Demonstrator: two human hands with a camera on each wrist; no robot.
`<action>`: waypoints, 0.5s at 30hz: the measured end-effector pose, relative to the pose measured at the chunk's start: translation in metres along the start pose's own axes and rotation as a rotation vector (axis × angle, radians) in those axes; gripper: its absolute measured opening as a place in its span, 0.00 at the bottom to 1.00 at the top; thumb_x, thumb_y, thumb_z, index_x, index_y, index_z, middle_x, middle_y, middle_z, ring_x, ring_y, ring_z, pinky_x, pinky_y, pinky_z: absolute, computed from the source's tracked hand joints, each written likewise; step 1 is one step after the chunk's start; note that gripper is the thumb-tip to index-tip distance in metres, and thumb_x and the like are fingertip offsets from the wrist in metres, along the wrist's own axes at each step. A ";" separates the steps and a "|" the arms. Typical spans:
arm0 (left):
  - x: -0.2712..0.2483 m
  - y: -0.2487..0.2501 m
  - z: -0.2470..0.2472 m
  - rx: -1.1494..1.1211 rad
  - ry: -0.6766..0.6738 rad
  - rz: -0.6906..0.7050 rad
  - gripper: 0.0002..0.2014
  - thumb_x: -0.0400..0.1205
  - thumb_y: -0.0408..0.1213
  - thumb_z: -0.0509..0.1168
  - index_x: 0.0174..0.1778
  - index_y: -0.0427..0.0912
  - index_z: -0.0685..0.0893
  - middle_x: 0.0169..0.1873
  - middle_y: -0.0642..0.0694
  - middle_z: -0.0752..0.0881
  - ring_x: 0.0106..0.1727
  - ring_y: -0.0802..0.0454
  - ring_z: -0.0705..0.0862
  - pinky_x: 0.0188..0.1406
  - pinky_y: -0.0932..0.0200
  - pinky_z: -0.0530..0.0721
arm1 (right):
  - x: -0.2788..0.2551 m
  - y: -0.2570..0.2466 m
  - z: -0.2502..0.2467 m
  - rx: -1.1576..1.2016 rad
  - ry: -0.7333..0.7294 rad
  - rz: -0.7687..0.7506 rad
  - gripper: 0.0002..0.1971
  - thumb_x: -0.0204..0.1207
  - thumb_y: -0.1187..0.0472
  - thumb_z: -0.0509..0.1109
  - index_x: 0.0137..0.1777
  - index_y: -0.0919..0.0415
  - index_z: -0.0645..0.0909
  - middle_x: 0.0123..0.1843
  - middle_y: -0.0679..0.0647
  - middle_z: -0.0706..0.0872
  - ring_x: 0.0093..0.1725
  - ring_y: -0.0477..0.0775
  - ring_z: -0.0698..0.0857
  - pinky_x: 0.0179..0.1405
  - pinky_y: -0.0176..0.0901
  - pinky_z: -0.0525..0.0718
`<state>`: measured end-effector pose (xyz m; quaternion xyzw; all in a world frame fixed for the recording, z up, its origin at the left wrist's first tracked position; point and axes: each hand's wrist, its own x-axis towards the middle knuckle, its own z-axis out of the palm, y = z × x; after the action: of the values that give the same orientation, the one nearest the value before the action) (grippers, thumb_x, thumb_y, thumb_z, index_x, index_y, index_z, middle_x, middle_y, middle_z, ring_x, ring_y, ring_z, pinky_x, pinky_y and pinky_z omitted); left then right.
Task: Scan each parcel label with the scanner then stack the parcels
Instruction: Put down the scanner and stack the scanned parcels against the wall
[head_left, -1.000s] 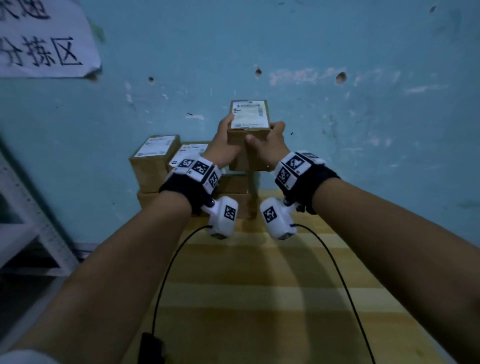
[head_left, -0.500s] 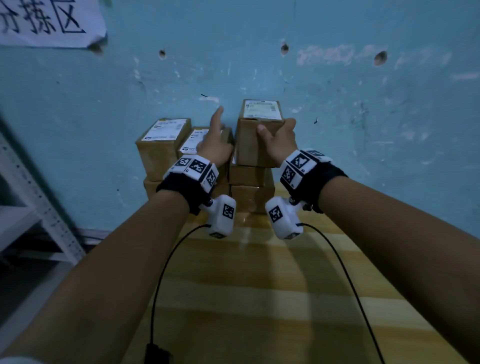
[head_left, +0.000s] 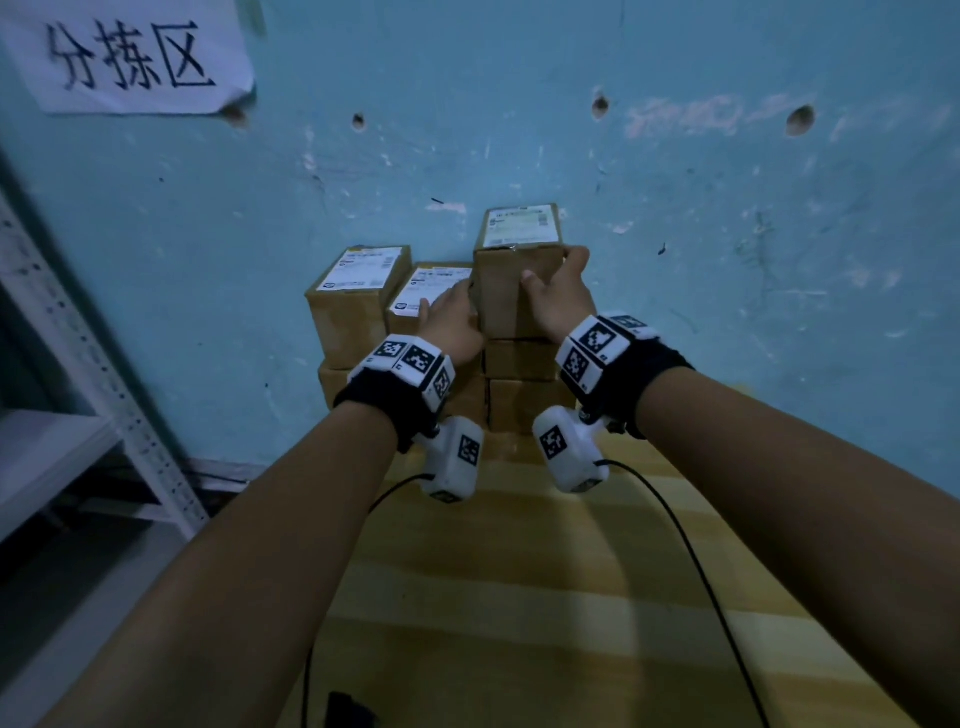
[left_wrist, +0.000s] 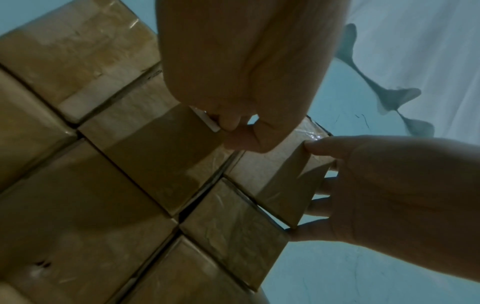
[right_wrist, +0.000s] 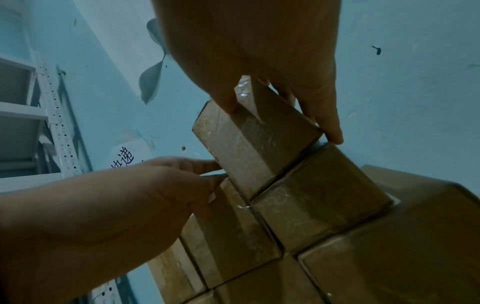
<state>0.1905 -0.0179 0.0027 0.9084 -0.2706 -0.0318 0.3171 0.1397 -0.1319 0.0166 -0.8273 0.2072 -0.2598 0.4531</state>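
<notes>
Brown cardboard parcels are stacked against the blue wall. The top parcel sits on the right column with a white label facing up. My right hand grips its right side, thumb on the front face and fingers along the side. My left hand lies over the lower middle parcel, with its fingertips touching the top parcel's left side. No scanner is in view.
A left parcel with its label up stands beside the middle one, on more boxes below. The stack rests on a wooden table. A white metal shelf stands at the left. A small black device with cables lies near the front edge.
The parcel held up in both hands came down onto the right column. My left hand released it, lifted open, then dropped beside its left side. My right hand kept its grip.
</notes>
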 end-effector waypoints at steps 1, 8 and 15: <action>0.001 -0.001 0.001 0.006 0.000 -0.004 0.33 0.81 0.35 0.61 0.81 0.42 0.56 0.79 0.41 0.66 0.82 0.44 0.60 0.81 0.44 0.39 | 0.000 0.001 0.000 0.019 -0.001 0.006 0.24 0.84 0.60 0.58 0.75 0.67 0.54 0.71 0.66 0.75 0.67 0.65 0.78 0.58 0.45 0.75; -0.011 0.001 -0.004 -0.145 -0.003 -0.002 0.34 0.82 0.35 0.63 0.81 0.44 0.53 0.81 0.42 0.61 0.83 0.44 0.55 0.82 0.43 0.34 | -0.005 0.002 0.003 0.149 -0.111 0.064 0.40 0.81 0.56 0.63 0.83 0.60 0.40 0.82 0.62 0.61 0.79 0.66 0.65 0.78 0.58 0.65; -0.037 -0.001 -0.001 -0.290 0.016 -0.023 0.39 0.78 0.24 0.63 0.82 0.46 0.51 0.82 0.39 0.59 0.83 0.43 0.56 0.82 0.39 0.54 | -0.032 0.006 -0.019 0.024 -0.145 0.097 0.42 0.82 0.50 0.60 0.83 0.59 0.34 0.86 0.59 0.46 0.83 0.65 0.53 0.81 0.58 0.56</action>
<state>0.1602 0.0023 -0.0017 0.8563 -0.2501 -0.0669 0.4469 0.1024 -0.1286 0.0128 -0.8273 0.2105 -0.1793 0.4890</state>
